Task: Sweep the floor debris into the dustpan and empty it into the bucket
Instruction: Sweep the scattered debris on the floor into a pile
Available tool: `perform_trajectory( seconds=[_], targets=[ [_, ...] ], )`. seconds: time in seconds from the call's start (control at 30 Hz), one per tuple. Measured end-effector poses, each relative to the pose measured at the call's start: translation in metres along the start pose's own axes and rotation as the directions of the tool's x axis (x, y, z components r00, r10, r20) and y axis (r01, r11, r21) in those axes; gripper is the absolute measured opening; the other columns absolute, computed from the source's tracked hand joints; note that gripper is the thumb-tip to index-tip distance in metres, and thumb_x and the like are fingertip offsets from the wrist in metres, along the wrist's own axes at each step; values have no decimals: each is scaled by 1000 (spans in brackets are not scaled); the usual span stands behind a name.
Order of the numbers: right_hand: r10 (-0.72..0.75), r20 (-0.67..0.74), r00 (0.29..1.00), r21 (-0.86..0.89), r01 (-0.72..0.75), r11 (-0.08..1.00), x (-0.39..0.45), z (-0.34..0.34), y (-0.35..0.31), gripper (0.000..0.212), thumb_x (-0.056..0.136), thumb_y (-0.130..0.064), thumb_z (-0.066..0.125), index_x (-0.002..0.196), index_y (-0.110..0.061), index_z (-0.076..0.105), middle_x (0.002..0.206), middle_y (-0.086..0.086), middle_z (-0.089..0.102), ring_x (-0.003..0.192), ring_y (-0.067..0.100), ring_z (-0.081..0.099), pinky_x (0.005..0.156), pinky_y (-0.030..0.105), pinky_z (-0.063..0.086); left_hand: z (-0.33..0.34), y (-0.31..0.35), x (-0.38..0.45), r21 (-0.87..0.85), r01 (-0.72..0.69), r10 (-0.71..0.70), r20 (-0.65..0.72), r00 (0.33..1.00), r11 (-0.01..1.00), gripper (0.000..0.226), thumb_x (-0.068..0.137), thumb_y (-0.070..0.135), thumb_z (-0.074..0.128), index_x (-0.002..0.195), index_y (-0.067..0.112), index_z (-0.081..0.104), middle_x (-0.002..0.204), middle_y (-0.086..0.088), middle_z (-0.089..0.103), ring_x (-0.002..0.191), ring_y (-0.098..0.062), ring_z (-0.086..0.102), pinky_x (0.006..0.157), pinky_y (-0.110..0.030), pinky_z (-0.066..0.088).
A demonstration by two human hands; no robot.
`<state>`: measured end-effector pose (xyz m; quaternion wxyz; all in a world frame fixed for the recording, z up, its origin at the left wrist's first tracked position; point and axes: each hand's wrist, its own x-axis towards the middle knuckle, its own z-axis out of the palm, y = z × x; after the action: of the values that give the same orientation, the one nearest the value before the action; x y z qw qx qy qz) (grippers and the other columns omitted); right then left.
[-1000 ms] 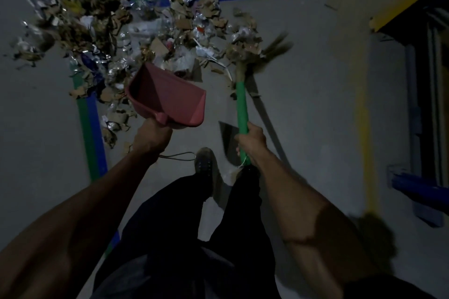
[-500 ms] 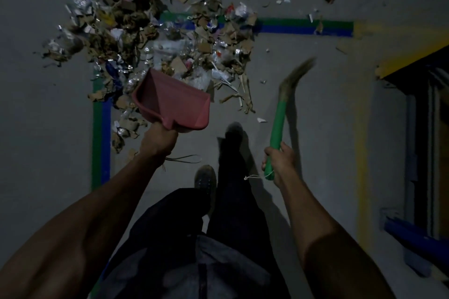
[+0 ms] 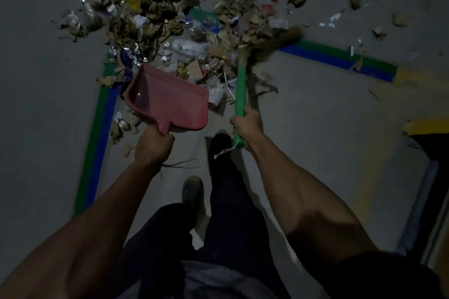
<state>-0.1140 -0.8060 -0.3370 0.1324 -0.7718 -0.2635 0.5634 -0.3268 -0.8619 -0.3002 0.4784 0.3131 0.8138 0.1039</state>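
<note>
A dim grey floor (image 3: pixel 315 128) is marked with a green-and-blue tape line (image 3: pixel 97 143) running up the left of the frame and across the upper right. The debris (image 3: pixel 170 14), cardboard scraps, foil and wrappers, is heaped over the upper centre, with strays in the upper right. The dustpan (image 3: pixel 170 102) is held by its handle in the clenched left hand (image 3: pixel 153 147), raised off the floor at centre left, its mouth turned toward the heap and nothing visible inside. The broom (image 3: pixel 240 94) is gripped at its green handle by the right hand (image 3: pixel 246 126).

Half a second ago the broom was lifted clear to the right of the heap; now its bristles, blurred, are planted in the heap's right edge at upper centre. A fresh stroke toward the dustpan appears to have been started, so sweeping is at an early stage. The dustpan would probably need lowering to the floor to catch anything. No bucket is in view.
</note>
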Motion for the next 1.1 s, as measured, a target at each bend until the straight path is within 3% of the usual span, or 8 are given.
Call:
perform_trajectory(
  seconds=[0.17, 0.3, 0.4, 0.53, 0.7, 0.8, 0.97, 1.1],
  targets=[
    [-113, 61, 992, -176, 122, 977, 42, 1, -62, 41, 82, -5, 63, 121, -15, 60, 93, 16, 67, 73, 33, 67, 68, 45, 58, 5, 7, 21, -43, 30, -31, -24, 999, 999, 23, 66, 20, 47, 81, 4, 53, 63, -6, 43, 61, -24, 46, 61, -39, 38],
    [-207, 71, 976, -145, 215, 966, 26, -11, -84, 52, 84, 1, 61, 134, -11, 54, 79, 8, 58, 53, 20, 55, 40, 20, 46, 4, 12, 25, -49, 4, -5, -18, 1000, 999, 23, 72, 14, 48, 86, -2, 54, 64, -7, 45, 60, -23, 47, 60, -38, 39],
    [-241, 13, 970, -29, 242, 970, -11, -26, -67, 54, 84, -2, 61, 133, -25, 56, 70, 2, 55, 45, 13, 52, 35, 17, 40, -1, 22, 19, -42, -9, 8, -4, 1000, 999, 7, 72, 14, 47, 72, 7, 47, 61, -9, 43, 57, -23, 45, 59, -37, 37],
    [-123, -134, 983, 87, 135, 987, -48, -44, -20, 68, 83, -3, 62, 140, -36, 47, 77, 6, 61, 40, 11, 52, 38, 22, 45, -10, 32, 10, -24, 11, -11, -7, 1000, 1000, 8, 71, 17, 48, 71, 10, 47, 64, -12, 46, 60, -25, 48, 59, -37, 38],
    [78, -290, 954, 218, -13, 976, -48, -62, 26, 71, 83, -3, 62, 146, -28, 44, 86, 17, 66, 42, 16, 52, 43, 26, 46, -14, 36, 10, -36, 26, -27, -14, 1000, 999, 11, 73, 19, 49, 71, 9, 50, 67, -13, 49, 62, -26, 49, 60, -38, 39],
    [134, -322, 937, 226, -62, 972, -23, -75, 29, 61, 81, -2, 62, 137, -24, 53, 73, 14, 60, 41, 20, 51, 44, 28, 46, -14, 37, 14, -41, 32, -33, -20, 999, 999, 10, 76, 18, 49, 68, 12, 46, 67, -13, 48, 64, -27, 49, 61, -38, 40],
    [158, -243, 957, 134, -129, 983, 38, -80, -3, 44, 82, 3, 62, 124, -8, 55, 67, 13, 53, 39, 20, 49, 41, 27, 44, -8, 37, 26, -42, 74, -75, -34, 997, 996, 16, 77, 19, 50, 87, 7, 55, 88, -28, 60, 83, -45, 61, 68, -46, 51],
    [24, -146, 989, -103, -40, 994, 75, -57, -43, 50, 80, -3, 64, 130, -9, 57, 90, 20, 66, 59, 28, 62, 59, 41, 57, -2, 40, 37, -80, 106, -106, 2, 994, 991, 25, 69, 24, 46, 87, 8, 54, 84, -29, 56, 91, -52, 59, 66, -41, 42]
  ],
)
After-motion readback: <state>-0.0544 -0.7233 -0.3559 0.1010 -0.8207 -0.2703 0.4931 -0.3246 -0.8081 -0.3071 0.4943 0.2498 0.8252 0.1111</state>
